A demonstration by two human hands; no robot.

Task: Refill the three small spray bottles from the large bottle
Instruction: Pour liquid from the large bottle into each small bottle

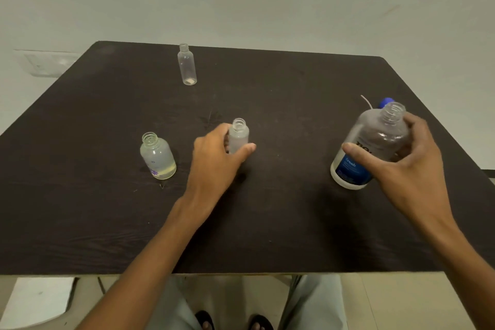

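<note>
My left hand [217,158] grips a small frosted uncapped bottle [239,134] standing at the middle of the dark table [281,222]. My right hand [401,166] holds the large clear bottle [372,142] with a blue label, uncapped and tilted a little, its base on the table at the right. A short round small bottle [158,156] with a little yellowish liquid stands open to the left. A tall slim clear bottle [187,64] stands open near the far edge.
A blue cap [385,102] and a thin white tube [366,101] lie behind the large bottle. A wall rises past the table's far edge. My knees and sandalled feet show below the near edge.
</note>
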